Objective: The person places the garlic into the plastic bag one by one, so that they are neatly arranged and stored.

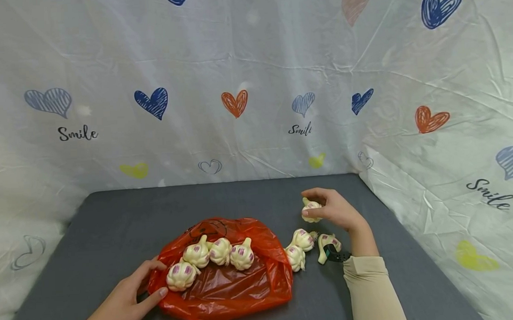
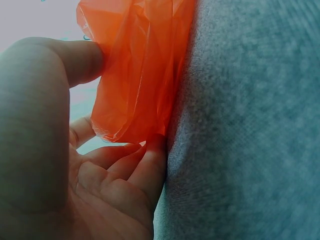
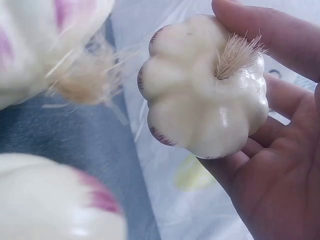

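A red plastic bag (image 1: 232, 294) lies spread wide on the table, with several garlic bulbs (image 1: 220, 251) along its left and back inside. At its left edge my left hand (image 1: 131, 292) holds the bag, thumb in front and fingers behind. In the left wrist view the bag's side (image 2: 135, 75) sits between thumb and fingers, low against the tabletop. My right hand (image 1: 333, 209) grips a garlic bulb (image 3: 200, 90) between thumb and fingers, its root tuft showing in the right wrist view. That hand is right of the bag, beyond three garlic bulbs (image 1: 303, 239) on the table.
The dark grey table (image 1: 126, 223) carries everything. A white curtain (image 1: 196, 148) printed with hearts and "Smile" hangs behind it and along the sides. A dark band (image 1: 337, 254) sits around my right wrist, near one of the loose bulbs.
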The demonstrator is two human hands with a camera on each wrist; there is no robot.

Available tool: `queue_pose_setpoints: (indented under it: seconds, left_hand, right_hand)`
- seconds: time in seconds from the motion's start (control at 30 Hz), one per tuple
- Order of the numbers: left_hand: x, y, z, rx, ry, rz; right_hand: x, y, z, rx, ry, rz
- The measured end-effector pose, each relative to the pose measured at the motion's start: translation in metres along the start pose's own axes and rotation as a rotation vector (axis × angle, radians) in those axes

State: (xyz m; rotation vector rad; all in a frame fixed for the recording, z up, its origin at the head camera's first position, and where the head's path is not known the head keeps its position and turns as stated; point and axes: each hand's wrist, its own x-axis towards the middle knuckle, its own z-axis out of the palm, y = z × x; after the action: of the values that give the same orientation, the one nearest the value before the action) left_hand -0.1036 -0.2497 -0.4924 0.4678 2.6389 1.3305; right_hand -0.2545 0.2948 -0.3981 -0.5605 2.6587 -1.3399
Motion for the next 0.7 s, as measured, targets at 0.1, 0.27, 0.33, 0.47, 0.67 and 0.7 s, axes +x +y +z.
queue_pose_setpoints:
  seconds: [0.1,0.27,0.33,0.47,0.67,0.7]
  left_hand:
    - [0.0,0.0,0.0,0.001,0.001,0.006]
    - [0.0,0.0,0.0,0.002,0.0,0.005]
    - [0.0,0.0,0.0,0.0,-0.001,0.0]
    - [0.0,0.001,0.0,-0.003,-0.001,-0.006]
    - [0.0,0.001,-0.001,0.015,-0.003,-0.019]
    - [0.0,0.001,-0.001,0.018,-0.004,-0.02]
  right_hand:
    - [-0.001,-0.007,-0.001,-0.005,0.008,-0.007]
    - [-0.004,-0.021,-0.001,0.0,0.014,-0.031]
    - [-0.005,-0.028,0.0,0.008,0.012,-0.045]
    - [-0.006,-0.04,0.003,0.023,-0.002,-0.082]
    - [-0.006,-0.054,0.012,0.031,-0.024,-0.116]
    - [-0.006,-0.056,0.014,0.026,-0.026,-0.121]
